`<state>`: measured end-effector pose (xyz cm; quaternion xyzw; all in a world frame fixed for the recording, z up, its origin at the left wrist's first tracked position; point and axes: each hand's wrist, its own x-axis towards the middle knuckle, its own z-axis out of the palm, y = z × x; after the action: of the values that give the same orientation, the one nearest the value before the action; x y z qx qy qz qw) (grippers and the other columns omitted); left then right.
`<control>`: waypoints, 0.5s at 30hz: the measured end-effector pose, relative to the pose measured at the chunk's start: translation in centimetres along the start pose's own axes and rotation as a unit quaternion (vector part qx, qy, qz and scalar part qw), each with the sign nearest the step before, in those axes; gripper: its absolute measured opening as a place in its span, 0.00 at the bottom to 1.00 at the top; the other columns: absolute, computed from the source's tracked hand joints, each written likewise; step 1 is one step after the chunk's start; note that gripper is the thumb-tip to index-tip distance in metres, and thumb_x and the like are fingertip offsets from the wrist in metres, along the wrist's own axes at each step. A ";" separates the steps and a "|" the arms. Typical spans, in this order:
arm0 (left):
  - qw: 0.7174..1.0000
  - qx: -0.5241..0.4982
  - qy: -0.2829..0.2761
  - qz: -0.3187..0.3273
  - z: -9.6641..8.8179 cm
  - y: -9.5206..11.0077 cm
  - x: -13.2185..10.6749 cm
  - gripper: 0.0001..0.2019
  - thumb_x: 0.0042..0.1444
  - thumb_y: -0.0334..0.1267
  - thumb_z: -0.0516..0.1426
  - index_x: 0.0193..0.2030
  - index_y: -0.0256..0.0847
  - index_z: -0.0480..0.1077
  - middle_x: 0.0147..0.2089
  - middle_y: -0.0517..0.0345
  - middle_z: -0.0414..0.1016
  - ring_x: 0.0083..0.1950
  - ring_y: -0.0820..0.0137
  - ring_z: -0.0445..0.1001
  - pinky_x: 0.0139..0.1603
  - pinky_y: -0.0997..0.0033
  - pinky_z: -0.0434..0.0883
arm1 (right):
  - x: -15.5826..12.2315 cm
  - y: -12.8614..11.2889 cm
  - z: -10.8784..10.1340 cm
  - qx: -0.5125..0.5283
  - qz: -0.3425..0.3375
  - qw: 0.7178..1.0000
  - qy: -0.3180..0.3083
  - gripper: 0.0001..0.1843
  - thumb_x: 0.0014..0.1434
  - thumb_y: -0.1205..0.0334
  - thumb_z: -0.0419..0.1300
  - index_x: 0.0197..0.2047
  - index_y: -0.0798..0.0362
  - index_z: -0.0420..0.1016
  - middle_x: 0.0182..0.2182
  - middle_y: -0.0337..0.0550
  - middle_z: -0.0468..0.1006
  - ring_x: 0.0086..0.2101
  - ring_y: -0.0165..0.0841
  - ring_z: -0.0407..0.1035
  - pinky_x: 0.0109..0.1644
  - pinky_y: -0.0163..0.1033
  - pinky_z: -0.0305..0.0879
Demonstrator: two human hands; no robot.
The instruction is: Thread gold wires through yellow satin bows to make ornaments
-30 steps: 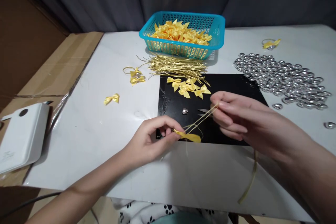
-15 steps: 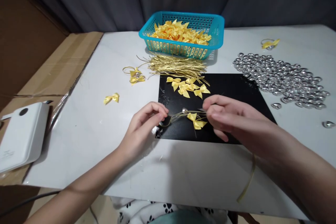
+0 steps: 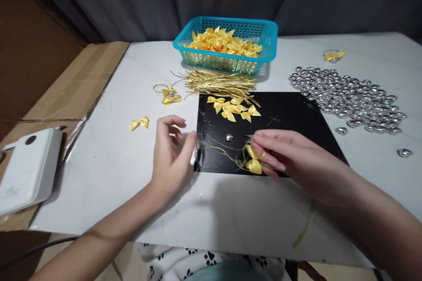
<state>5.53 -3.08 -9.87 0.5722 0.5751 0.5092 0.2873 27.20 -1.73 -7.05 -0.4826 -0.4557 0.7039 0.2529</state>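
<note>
My left hand (image 3: 173, 156) is open over the mat's left edge, thumb and fingers apart, holding nothing I can see. My right hand (image 3: 280, 153) is closed above the black mat (image 3: 293, 118). Two pointed metal tips, like those of thread snips (image 3: 249, 138), stick out past its thumb and forefinger; the rest is hidden. A yellow ribbon bow (image 3: 254, 166) is against its fingers; whether they pinch it I cannot tell. Thin gold-green threads (image 3: 224, 153) trail left from the bow towards my left hand. One silver heart bead (image 3: 229, 138) lies on the mat between the hands.
Several yellow bows (image 3: 231, 109) lie on the mat's far edge, below a bundle of gold cords (image 3: 219, 82). Behind stands a blue basket (image 3: 273, 48) of bows. Silver heart beads (image 3: 349, 96) spread at right. Finished-looking bow pieces (image 3: 170, 95) and a white device (image 3: 29, 171) are at left.
My left hand has let go of the threads and opened, moving slightly left. The bow has shifted up against my right fingers, and the threads now hang slack.
</note>
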 end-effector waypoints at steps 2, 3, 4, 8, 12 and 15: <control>0.992 0.033 -0.082 0.094 0.4 0.8 -1.1 0.04 0.56 0.34 0.57 0.37 0.42 0.64 0.33 0.60 0.67 0.32 0.73 0.65 0.34 0.73 0.66 | -0.2 0.1 1.0 0.103 0.000 0.994 -0.030 0.17 0.61 0.53 0.56 0.27 0.56 0.67 0.16 0.32 0.57 0.19 0.22 0.54 0.26 0.28 0.57; 0.985 0.036 -0.129 0.110 0.6 1.3 -1.5 0.05 0.55 0.35 0.59 0.37 0.42 0.65 0.31 0.61 0.68 0.30 0.74 0.65 0.31 0.73 0.66 | -0.3 0.1 1.4 0.139 -0.001 0.989 -0.044 0.15 0.62 0.54 0.56 0.29 0.56 0.69 0.17 0.33 0.59 0.20 0.22 0.56 0.27 0.28 0.59; 0.980 0.033 -0.155 0.118 0.8 1.6 -2.0 0.08 0.53 0.36 0.61 0.37 0.41 0.66 0.30 0.61 0.70 0.29 0.74 0.66 0.29 0.74 0.66 | -0.3 0.2 1.8 0.167 -0.004 0.985 -0.053 0.14 0.63 0.56 0.55 0.31 0.56 0.71 0.19 0.34 0.62 0.21 0.21 0.58 0.29 0.28 0.61; 0.978 0.019 -0.167 0.127 1.4 2.0 -2.6 0.06 0.53 0.35 0.62 0.36 0.40 0.70 0.30 0.60 0.76 0.27 0.76 0.69 0.28 0.75 0.69 | -0.2 0.5 2.3 0.216 -0.017 0.975 -0.051 0.11 0.64 0.60 0.54 0.34 0.56 0.73 0.24 0.37 0.68 0.27 0.22 0.65 0.36 0.27 0.64; 0.980 -0.038 -0.188 0.060 1.3 1.4 -2.2 0.02 0.56 0.31 0.58 0.35 0.40 0.73 0.30 0.58 0.79 0.27 0.75 0.73 0.28 0.76 0.71 | 0.1 0.7 1.7 0.191 -0.021 0.981 -0.010 0.11 0.64 0.58 0.53 0.39 0.55 0.73 0.25 0.39 0.68 0.29 0.25 0.66 0.38 0.32 0.67; 0.978 -0.074 -0.194 -0.008 1.1 0.9 -1.9 0.04 0.56 0.33 0.59 0.38 0.39 0.75 0.31 0.56 0.80 0.29 0.74 0.75 0.29 0.76 0.72 | 0.1 0.5 0.7 0.173 -0.023 0.984 0.025 0.10 0.62 0.56 0.55 0.39 0.53 0.73 0.26 0.39 0.67 0.26 0.25 0.63 0.34 0.33 0.67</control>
<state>7.18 -4.78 -9.91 0.6322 0.4741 0.4276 0.4389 26.52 -2.12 -7.46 -0.4383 -0.3319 0.7539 0.3597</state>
